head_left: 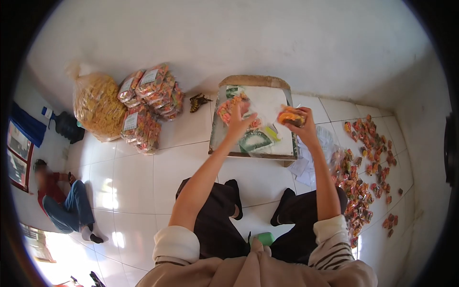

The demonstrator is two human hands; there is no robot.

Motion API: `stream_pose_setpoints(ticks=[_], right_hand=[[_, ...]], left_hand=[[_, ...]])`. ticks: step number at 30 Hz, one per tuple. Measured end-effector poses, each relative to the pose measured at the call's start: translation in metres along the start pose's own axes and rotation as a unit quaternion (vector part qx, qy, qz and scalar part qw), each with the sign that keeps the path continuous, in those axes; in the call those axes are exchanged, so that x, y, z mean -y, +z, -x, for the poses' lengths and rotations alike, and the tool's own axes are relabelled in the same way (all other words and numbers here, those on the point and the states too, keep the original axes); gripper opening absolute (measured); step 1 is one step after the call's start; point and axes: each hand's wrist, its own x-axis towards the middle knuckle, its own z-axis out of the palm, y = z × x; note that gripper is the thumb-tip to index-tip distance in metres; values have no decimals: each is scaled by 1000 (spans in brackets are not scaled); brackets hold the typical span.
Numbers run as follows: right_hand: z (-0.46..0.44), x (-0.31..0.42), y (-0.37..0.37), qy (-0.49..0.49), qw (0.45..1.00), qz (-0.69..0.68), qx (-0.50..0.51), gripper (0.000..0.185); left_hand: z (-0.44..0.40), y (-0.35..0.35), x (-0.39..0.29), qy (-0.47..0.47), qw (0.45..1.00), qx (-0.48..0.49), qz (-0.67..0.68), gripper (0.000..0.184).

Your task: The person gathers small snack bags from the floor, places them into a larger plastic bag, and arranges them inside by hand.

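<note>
A low box-like table (253,81) with a pale printed top stands in front of me. My left hand (240,118) is over a clear plastic bag (227,109) partly filled with small orange-red packets, its fingers spread at the bag. My right hand (302,121) is closed on a small orange and dark packet (290,115) above the table's right edge. A yellow-green item (273,134) lies on the tabletop between the hands, near clear plastic.
Many small packets (358,191) lie scattered on the floor at right, beside clear plastic bags (323,138). Filled, labelled bags (158,88) and a large yellow sack (98,105) stand at left. A person (64,201) sits at far left. A green object (264,238) is between my legs.
</note>
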Motion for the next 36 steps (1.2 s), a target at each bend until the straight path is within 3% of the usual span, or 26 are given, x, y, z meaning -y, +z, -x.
stream_pose_setpoints(ticks=[2,3,4,10,12,14,17,21,23,25,28,30,33,35,36], right_hand=[[7,-40,7,36,977,-36,-208,58],[19,-37,17,84,960,-78,-257,59],[32,-51,25,87,959,-82,-255,59],[95,-110,53,182,903,-149,-360,60],[105,-117,58,167,894,-164,-382,59],[108,-121,68,178,896,-153,-378,59],[104,-106,88,119,924,-93,-352,62],[108,-84,110,89,948,-9,-306,65],[114,-81,121,87,953,14,-291,66],[118,-78,132,80,957,46,-276,66],[116,-102,146,121,953,35,-274,64],[101,-114,146,150,969,13,-194,61],[79,-117,152,178,976,-36,-121,60],[66,-122,159,184,974,-58,-115,59],[59,-128,165,193,972,-76,-111,58]], left_hand=[[28,17,22,-43,988,18,-150,31],[43,23,36,-11,968,49,-247,30],[56,28,51,23,936,81,-342,29],[98,47,116,16,897,4,-442,31],[101,46,120,10,914,-7,-406,22],[103,44,116,-14,917,-31,-397,10],[102,41,109,-14,929,-81,-360,6],[101,46,82,31,933,-170,-316,7],[101,47,76,-17,955,-193,-225,8],[98,40,74,-17,955,-196,-222,8],[98,40,69,-7,952,-202,-232,8],[98,36,67,5,946,-203,-252,9],[98,29,60,39,948,-161,-272,9],[91,17,51,45,964,0,-264,12],[86,7,48,47,962,-3,-269,12]])
